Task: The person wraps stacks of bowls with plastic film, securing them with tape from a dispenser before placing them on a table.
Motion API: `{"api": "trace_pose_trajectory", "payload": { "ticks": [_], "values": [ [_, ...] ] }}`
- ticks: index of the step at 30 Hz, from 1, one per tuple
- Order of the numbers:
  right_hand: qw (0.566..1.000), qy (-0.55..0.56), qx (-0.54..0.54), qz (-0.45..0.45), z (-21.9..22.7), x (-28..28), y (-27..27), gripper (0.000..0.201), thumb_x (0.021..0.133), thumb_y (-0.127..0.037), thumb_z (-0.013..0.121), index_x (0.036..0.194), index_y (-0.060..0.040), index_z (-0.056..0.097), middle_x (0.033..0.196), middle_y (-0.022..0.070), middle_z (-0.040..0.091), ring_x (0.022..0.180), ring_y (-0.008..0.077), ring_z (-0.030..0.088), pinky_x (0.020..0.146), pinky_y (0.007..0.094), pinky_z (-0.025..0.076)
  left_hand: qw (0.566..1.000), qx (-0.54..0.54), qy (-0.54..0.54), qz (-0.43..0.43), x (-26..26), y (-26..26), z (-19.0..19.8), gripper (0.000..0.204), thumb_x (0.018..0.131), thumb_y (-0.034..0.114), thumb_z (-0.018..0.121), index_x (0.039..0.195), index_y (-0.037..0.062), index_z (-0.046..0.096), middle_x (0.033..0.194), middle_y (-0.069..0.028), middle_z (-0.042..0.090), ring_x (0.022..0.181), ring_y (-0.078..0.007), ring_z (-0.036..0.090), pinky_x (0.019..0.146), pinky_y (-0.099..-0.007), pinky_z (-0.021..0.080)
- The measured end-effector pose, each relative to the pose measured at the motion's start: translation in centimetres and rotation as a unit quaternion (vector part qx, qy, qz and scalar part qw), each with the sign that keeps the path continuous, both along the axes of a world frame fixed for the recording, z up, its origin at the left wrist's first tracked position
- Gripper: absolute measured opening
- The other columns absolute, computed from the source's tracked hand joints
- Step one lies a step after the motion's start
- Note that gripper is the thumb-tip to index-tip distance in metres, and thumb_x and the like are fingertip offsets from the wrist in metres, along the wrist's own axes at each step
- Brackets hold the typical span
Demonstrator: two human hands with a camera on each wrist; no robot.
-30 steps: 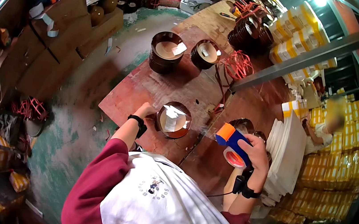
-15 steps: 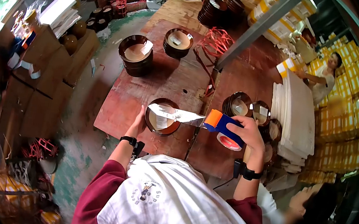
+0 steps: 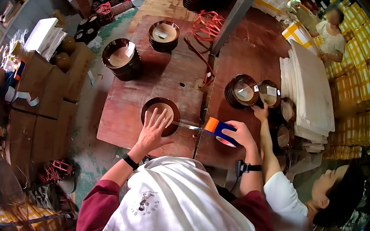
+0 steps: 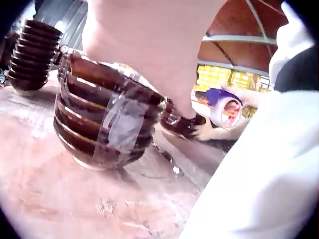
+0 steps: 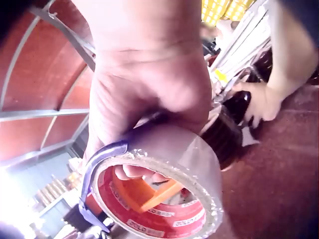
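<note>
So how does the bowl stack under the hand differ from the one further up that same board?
The near bowl stack has the left hand spread flat on it and clear tape down its side; the far bowl stack stands untouched, a paper slip inside, no tape visible. Both are dark brown, nested bowls.

Maroon sleeves (image 3: 95, 206), white printed vest (image 3: 183, 207), black wrist straps (image 3: 130, 161).

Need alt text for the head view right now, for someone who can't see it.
Seen from above, a person's left hand presses flat on a stack of brown bowls on a red table, while the right hand grips a tape dispenser with clear tape stretched to the stack. Another person's hand touches bowls farther right.
</note>
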State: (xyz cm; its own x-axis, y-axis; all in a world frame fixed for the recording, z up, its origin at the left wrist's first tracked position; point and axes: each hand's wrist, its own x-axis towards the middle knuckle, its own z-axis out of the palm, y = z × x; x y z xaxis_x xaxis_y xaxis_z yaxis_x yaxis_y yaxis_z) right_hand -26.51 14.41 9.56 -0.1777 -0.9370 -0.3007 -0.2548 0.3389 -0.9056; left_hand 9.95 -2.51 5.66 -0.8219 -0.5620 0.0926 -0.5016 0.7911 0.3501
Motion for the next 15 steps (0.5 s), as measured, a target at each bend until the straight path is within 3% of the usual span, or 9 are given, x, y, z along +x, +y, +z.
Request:
{"api": "trace_pose_trajectory", "payload": {
  "ticks": [4, 8, 11, 14, 15],
  "values": [
    [0.999, -0.013, 0.033, -0.022, -2.7, 0.8, 0.7, 0.042, 0.086, -0.027, 0.082, 0.114, 0.0029, 0.071, 0.1, 0.0077, 0.075, 0.091, 0.0141, 0.069, 0.085, 0.031, 0.055, 0.993, -0.105, -0.049, 0.013, -0.5, 0.4, -3.2, 0.098, 0.076, 0.05, 0.082, 0.157, 0.0191, 0.038, 0.165, -0.008, 0.031, 0.154, -0.0387, 0.02, 0.12, -0.0692, 0.013],
    [0.998, 0.061, -0.018, -0.006, -5.7, 1.1, 0.8, 0.045, 0.084, -0.028, 0.083, 0.116, 0.0007, 0.071, 0.101, 0.0089, 0.076, 0.09, 0.0159, 0.07, 0.085, 0.0326, 0.055, 0.994, -0.095, -0.027, 0.037, -0.6, 0.7, -3.3, 0.091, 0.076, 0.049, 0.082, 0.155, 0.0238, 0.043, 0.165, -0.0049, 0.032, 0.154, -0.0401, 0.021, 0.118, -0.0745, 0.012],
    [0.999, 0.035, -0.01, 0.0, -7.0, 0.9, 0.8, 0.042, 0.086, -0.022, 0.082, 0.118, 0.0034, 0.07, 0.102, 0.0066, 0.074, 0.092, 0.013, 0.069, 0.085, 0.0296, 0.055, 0.993, -0.102, -0.032, 0.052, -0.7, 1.1, -2.2, 0.09, 0.075, 0.048, 0.083, 0.153, 0.0234, 0.045, 0.165, -0.0042, 0.032, 0.154, -0.0401, 0.02, 0.118, -0.075, 0.011],
    [0.997, -0.062, 0.039, -0.031, -7.0, 1.1, 1.0, 0.042, 0.088, -0.019, 0.082, 0.12, 0.0043, 0.068, 0.102, 0.0067, 0.074, 0.091, 0.0129, 0.068, 0.084, 0.03, 0.056, 0.99, -0.125, 0.003, 0.062, 0.0, 1.5, -4.8, 0.087, 0.074, 0.045, 0.085, 0.15, 0.0231, 0.05, 0.163, -0.0034, 0.037, 0.153, -0.04, 0.023, 0.118, -0.0732, 0.011],
    [0.999, -0.044, 0.022, -0.022, -7.3, 1.0, 1.1, 0.043, 0.088, -0.02, 0.081, 0.121, 0.0042, 0.068, 0.103, 0.007, 0.074, 0.092, 0.0131, 0.068, 0.085, 0.03, 0.056, 0.989, -0.134, 0.013, 0.062, 0.0, 1.5, -5.1, 0.086, 0.073, 0.044, 0.085, 0.149, 0.0231, 0.051, 0.162, -0.0034, 0.038, 0.153, -0.0398, 0.024, 0.119, -0.0726, 0.011]
  ]
}}
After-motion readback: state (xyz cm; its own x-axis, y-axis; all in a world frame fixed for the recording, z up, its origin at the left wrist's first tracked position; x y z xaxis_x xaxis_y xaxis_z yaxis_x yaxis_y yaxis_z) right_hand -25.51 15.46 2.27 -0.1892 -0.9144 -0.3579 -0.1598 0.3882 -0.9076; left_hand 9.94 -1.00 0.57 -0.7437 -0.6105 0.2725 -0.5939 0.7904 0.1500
